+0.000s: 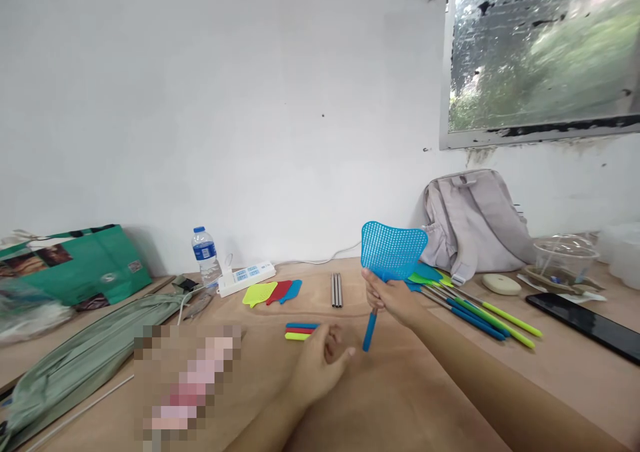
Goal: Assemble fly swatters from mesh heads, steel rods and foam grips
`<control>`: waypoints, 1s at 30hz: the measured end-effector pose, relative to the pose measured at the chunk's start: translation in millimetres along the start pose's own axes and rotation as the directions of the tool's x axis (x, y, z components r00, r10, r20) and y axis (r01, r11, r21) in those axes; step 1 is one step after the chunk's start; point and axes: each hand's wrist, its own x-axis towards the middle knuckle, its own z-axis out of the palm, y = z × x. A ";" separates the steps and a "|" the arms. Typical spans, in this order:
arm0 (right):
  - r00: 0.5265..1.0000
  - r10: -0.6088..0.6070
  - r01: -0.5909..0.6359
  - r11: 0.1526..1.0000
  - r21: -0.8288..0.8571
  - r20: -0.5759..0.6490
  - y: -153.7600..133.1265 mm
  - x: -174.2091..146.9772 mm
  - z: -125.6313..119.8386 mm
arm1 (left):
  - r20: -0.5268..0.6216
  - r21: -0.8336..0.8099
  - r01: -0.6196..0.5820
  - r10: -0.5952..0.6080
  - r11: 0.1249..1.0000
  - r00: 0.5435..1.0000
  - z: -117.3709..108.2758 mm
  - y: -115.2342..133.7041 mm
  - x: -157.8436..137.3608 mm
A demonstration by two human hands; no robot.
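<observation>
My right hand (384, 297) is closed around a blue fly swatter (394, 247) just below its mesh head, holding it upright above the table. The swatter's blue handle (370, 332) points down beneath my fingers. My left hand (320, 364) is to the left of that handle, apart from it, with fingers loosely bent, thumb stretched out and nothing held. Just beyond it lie blue, red and yellow handles (299, 331), partly hidden by my fingers. Farther back are metal rods (337, 290) side by side, and yellow, red and blue swatter heads (283, 292).
Several fly swatters (480, 313) lie together on the right, near a grey backpack (473, 222) and a black phone (590, 325). Toward the left stand a power strip (247, 277), a water bottle (205, 255) and a green bag (85, 265). A pixelated patch hides part of the table.
</observation>
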 end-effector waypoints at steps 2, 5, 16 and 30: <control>0.997 -0.002 -0.001 0.999 0.037 0.083 1.0 -3.2 7.6 | -0.101 -0.197 -0.072 0.053 0.978 0.993 -8.8 13.9 11.7; 0.983 0.048 -0.072 0.989 0.132 0.177 -0.3 -4.0 16.9 | -0.227 -0.473 -0.245 0.151 0.847 0.962 -29.4 48.6 35.8; 0.983 -0.018 -0.020 0.978 0.207 0.180 -9.4 -7.4 25.9 | -0.151 -0.107 -0.300 0.283 0.948 0.947 -85.0 133.9 76.1; 0.989 0.099 -0.133 0.916 0.379 0.108 -4.8 -9.3 25.8 | 0.035 0.406 -0.336 0.353 0.850 0.935 -70.1 162.3 78.8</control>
